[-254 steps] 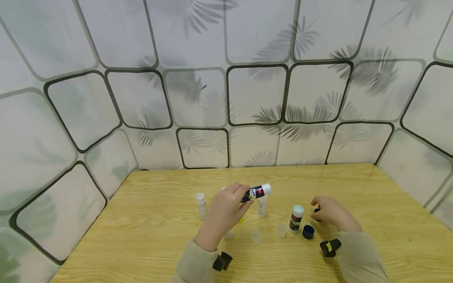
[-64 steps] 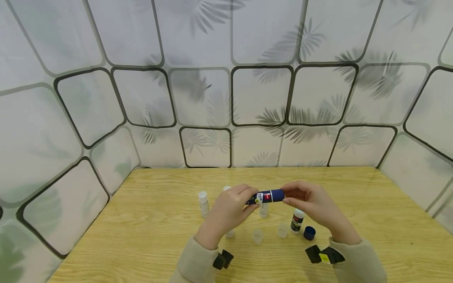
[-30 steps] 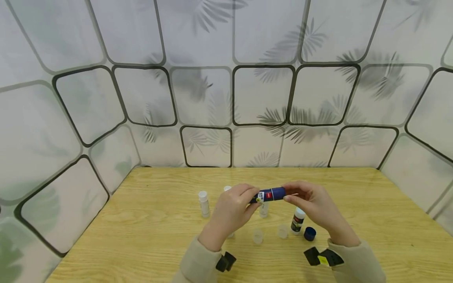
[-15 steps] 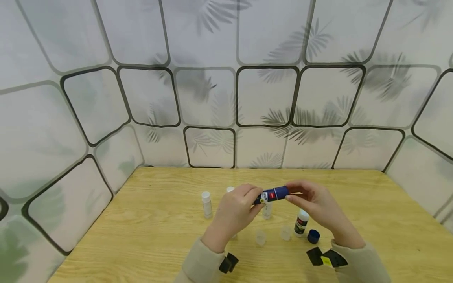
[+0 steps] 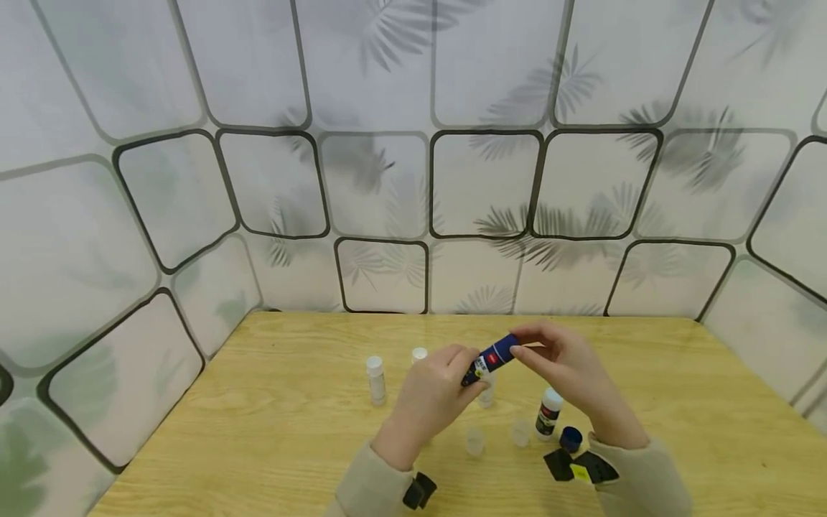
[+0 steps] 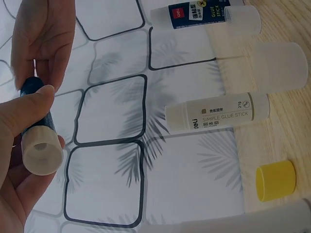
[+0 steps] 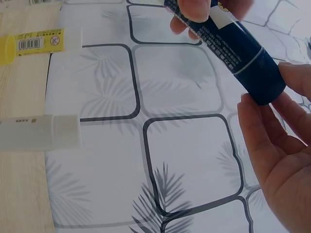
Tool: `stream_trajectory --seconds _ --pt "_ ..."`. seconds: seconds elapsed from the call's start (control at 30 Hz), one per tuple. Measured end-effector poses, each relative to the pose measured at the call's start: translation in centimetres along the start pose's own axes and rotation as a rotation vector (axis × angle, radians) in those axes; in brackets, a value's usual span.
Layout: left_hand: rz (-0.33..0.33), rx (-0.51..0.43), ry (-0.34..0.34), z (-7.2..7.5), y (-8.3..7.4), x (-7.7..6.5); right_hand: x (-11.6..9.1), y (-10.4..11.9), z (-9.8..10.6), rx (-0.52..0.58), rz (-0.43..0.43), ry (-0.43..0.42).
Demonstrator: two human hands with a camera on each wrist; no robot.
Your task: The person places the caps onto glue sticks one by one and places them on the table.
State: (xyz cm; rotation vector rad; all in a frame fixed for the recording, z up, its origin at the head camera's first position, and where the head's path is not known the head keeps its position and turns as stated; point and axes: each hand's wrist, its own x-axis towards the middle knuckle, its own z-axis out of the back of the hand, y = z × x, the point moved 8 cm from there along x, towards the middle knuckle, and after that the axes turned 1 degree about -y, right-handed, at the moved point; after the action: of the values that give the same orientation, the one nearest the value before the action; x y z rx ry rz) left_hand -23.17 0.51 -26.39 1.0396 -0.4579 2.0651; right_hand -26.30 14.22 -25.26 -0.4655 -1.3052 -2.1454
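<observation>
My left hand (image 5: 429, 391) grips the body of a navy glue stick (image 5: 480, 367) above the table, thumb along its side. The stick slants, its capped end up to the right. My right hand (image 5: 568, 366) pinches the navy cap (image 5: 503, 348) on that end between thumb and fingers. In the left wrist view the whitish hollow base (image 6: 43, 150) of the stick faces the camera. The right wrist view has the cap flush against the pale ring on the body. Behind the held stick, a white glue stick (image 5: 486, 395) is partly hidden.
On the wooden table (image 5: 271, 445) stand a white glue stick (image 5: 376, 380), another navy-labelled stick (image 5: 548, 413) with a white top, a loose navy cap (image 5: 571, 439), and translucent caps (image 5: 474, 442). Wrist views add a yellow cap (image 6: 276, 180) and a yellow-labelled stick (image 7: 46, 41).
Earlier the held stick's white end was bare and my right hand was at a dark cap on the table. That end then bears the cap; now the stick tilts more steeply.
</observation>
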Motion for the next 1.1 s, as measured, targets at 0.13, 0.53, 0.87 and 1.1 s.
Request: stream_trajectory --seconds 0.13,0.53,0.87,1.1 --pt "0.029 -0.029 -0.015 -0.2 -0.1 -0.2 0.1 0.0 -0.2 0.027 -0.008 -0.014" --pt "0.269 -0.369 0.054 -2.1 0.7 -0.7 0.3 0.1 -0.3 0.025 -0.051 -0.043" --pt "0.423 -0.611 0.114 -3.4 1.2 -1.0 0.3 0.1 -0.2 0.06 -0.048 -0.068" --pt "0.468 -0.632 0.06 -3.3 1.5 -0.8 0.3 -0.2 0.0 0.088 -0.141 -0.122"
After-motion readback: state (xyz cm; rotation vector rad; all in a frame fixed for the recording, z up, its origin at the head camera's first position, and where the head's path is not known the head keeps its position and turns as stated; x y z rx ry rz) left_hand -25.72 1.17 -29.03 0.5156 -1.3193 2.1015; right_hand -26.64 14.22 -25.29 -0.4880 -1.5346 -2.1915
